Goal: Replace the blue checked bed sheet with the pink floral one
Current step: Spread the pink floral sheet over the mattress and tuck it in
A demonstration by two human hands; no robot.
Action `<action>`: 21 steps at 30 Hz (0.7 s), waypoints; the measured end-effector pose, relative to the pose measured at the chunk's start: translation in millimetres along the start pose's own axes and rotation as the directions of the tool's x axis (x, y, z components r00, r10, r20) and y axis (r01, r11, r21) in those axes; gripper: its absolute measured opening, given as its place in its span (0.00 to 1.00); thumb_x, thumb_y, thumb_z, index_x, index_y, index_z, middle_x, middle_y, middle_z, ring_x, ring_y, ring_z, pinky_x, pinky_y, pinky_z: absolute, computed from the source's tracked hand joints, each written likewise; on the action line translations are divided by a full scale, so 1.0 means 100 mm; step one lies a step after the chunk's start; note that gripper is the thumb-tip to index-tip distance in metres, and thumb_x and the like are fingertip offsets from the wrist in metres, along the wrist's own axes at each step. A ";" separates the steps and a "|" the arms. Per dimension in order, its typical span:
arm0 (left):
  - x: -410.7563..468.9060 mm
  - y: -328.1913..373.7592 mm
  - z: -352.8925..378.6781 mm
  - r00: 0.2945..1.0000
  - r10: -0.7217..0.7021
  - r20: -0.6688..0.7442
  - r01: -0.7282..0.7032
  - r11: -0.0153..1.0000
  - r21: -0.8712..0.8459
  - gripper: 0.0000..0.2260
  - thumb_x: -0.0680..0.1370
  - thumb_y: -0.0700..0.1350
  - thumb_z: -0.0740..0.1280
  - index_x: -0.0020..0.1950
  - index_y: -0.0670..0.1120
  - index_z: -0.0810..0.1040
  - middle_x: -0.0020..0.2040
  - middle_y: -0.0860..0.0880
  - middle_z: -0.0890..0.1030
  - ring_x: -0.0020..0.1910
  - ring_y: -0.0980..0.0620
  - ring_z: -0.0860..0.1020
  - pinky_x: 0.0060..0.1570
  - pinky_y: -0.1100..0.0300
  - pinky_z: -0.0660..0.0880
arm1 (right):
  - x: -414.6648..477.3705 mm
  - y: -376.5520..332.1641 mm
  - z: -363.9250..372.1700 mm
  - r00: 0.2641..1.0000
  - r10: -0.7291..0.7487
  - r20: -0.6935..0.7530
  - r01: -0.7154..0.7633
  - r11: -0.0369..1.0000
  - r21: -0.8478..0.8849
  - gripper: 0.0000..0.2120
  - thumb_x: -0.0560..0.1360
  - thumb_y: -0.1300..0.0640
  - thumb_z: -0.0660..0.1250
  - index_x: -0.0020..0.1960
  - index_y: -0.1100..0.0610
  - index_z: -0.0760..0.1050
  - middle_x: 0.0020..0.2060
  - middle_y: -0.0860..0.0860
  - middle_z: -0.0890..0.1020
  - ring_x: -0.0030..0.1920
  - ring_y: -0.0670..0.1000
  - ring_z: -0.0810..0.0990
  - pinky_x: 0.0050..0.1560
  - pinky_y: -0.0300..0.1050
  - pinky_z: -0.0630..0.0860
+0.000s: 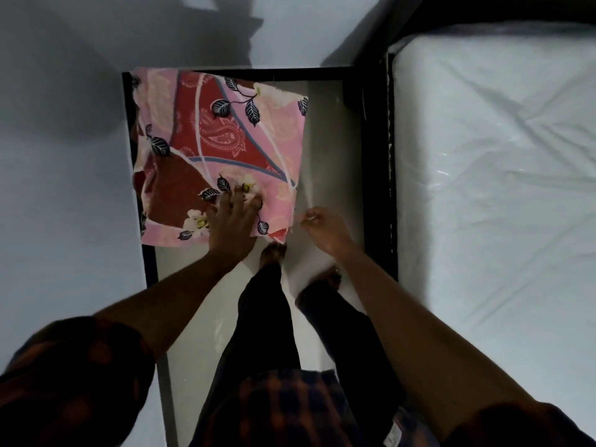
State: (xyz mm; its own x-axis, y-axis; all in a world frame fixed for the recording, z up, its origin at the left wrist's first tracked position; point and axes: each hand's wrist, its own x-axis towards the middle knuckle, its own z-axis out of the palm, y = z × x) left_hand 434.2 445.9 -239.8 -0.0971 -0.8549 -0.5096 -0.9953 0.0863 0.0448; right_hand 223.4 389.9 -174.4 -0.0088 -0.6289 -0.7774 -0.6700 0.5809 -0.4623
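Note:
The pink floral sheet (222, 146), folded into a rough square with red paisley patches and dark leaves, hangs or lies over the floor gap ahead of me. My left hand (233, 217) rests on its near lower part with fingers spread flat on the cloth. My right hand (325, 230) is just right of the sheet's lower right corner, fingers curled; whether it pinches that corner I cannot tell. The bare white mattress (500, 175) fills the right side. No blue checked sheet is visible on it.
I stand barefoot on a narrow strip of pale floor (206, 333) between the black bed frame (380, 156) on the right and a white surface (64, 204) with a dark edge on the left. A white wall rises beyond.

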 end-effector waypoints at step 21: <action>-0.26 0.03 -1.64 0.969 0.037 0.243 0.006 0.985 -0.174 0.28 0.76 0.51 0.72 0.74 0.49 0.69 0.67 0.42 0.77 0.64 0.42 0.76 0.60 0.52 0.74 | -0.45 -0.53 -0.69 0.941 -0.301 0.156 0.309 0.951 -0.026 0.34 0.71 0.66 0.69 0.76 0.54 0.67 0.68 0.56 0.75 0.66 0.56 0.76 0.60 0.45 0.75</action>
State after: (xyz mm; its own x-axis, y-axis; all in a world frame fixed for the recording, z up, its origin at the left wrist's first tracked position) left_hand 433.0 384.4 -85.8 -0.1299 -0.7013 -0.7010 -0.9816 -0.0088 0.1907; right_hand 208.2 352.1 -85.7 0.3094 -0.6861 -0.6584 -0.6586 0.3448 -0.6688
